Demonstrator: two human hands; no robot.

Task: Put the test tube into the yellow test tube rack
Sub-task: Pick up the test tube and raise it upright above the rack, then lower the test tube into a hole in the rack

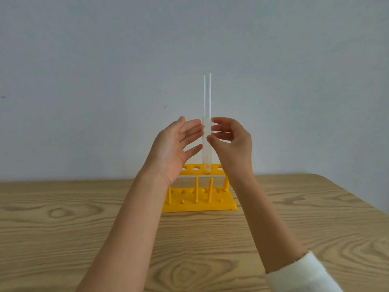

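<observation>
At frame centre, my right hand (230, 142) pinches the clear glass test tube (207, 123) upright, its bottom entering the yellow plastic rack (199, 205); my left hand (176, 148) is spread open beside it.

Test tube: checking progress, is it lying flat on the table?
No, the test tube stands upright between both hands, its bottom at the yellow rack's top holes.

No text, label or number can be read anywhere. The marks on the things are too faint to make out.
</observation>
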